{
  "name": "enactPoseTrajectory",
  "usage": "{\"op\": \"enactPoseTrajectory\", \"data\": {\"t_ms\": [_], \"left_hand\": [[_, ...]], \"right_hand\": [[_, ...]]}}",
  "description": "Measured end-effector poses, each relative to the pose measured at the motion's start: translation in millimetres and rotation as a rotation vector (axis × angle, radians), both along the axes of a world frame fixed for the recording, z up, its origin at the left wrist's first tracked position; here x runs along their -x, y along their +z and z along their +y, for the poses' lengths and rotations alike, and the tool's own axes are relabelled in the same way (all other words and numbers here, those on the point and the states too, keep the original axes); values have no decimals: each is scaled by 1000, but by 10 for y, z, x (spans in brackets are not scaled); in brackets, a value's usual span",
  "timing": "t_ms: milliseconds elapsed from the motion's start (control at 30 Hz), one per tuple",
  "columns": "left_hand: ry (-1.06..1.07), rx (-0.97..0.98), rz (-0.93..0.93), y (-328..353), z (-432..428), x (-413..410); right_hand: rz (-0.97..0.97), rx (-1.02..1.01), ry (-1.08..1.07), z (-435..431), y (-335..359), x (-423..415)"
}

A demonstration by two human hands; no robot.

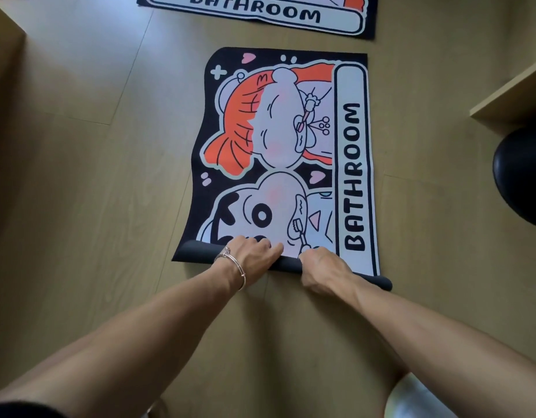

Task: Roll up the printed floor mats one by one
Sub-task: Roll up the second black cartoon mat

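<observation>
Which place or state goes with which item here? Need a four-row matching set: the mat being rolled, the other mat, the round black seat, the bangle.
Items
1. near black-bordered printed BATHROOM floor mat
2. second printed BATHROOM floor mat
3. round black seat
4. silver metal bangle

Places and states
A. at the right edge of the view
B. on the left wrist
C. lying flat, cut off by the top edge
D. near end rolled, with the left hand and right hand on the roll

Pairs: 1-D, 2-C, 3-A, 4-B
</observation>
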State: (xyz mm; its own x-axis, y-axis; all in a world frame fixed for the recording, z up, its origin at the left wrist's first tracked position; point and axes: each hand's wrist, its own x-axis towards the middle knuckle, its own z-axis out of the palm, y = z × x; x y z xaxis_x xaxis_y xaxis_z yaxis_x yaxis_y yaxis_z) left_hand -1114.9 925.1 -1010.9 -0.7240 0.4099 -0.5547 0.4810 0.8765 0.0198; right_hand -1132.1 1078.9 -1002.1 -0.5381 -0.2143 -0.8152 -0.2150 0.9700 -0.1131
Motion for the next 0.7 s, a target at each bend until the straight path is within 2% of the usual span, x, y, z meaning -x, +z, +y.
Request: {"op": "enactPoseTrajectory", "data": {"t_ms": [200,267,367,433,567,700], "left_hand": [[98,77,-227,-78,59,14],[85,42,-197,-44,40,47],[38,-16,-27,-30,3,1],[39,-7,11,-55,8,-35],[103,90,-135,-69,76,12],[144,70,-226,-72,68,113]], "right_hand": [[151,77,162,16,81,-95],[150,70,165,24,67,-106],[59,32,118,19,21,-47],[37,43,82,16,-12,10],[44,56,100,8,-16,8],[164,105,147,13,-17,-56]]}}
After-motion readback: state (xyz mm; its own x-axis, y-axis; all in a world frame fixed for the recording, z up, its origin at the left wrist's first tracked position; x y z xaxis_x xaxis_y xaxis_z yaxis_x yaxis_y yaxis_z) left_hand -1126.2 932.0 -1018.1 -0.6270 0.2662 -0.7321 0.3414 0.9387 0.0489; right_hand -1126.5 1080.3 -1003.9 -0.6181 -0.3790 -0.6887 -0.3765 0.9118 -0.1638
